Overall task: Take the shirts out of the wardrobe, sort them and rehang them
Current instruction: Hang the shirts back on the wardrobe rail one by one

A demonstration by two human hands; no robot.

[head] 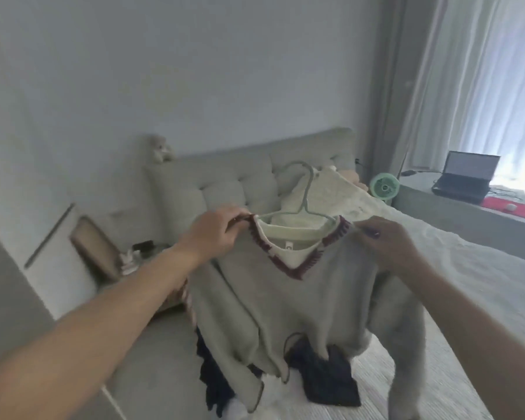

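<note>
While the grey sweater hides most of its hanger and the dark clothes below, I hold it over the bed. My left hand and right hand pinch its shoulders, arms outstretched.

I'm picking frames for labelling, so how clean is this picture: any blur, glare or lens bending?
Head view: soft all over, with motion smear on the left hand and right hand gripping the grey sweater; the curtained window glares white behind the laptop; wide-angle bending curves the edges; the room is dim.
</note>
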